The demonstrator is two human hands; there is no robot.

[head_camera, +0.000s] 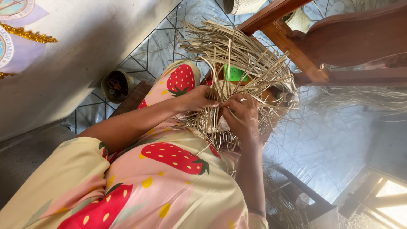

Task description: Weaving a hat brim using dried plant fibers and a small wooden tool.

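Straw-coloured strips are fanning out in every direction from a half-woven straw piece [237,72] that is resting on the person's lap, over a dress printed with red strawberries [169,157]. Both hands are meeting at its near edge — the left hand [198,98] is pinching a few strands, fingers closed on them, while the right hand [241,113] is gripping neighbouring strands just beside it, knuckles nearly touching. A small bright-green rectangular label [234,73] is showing through the strips, possibly stuck to something beneath — the weave hides it. A wooden chair [339,38] is standing behind, and a round container [116,86] is sitting on the tiled floor [322,144].
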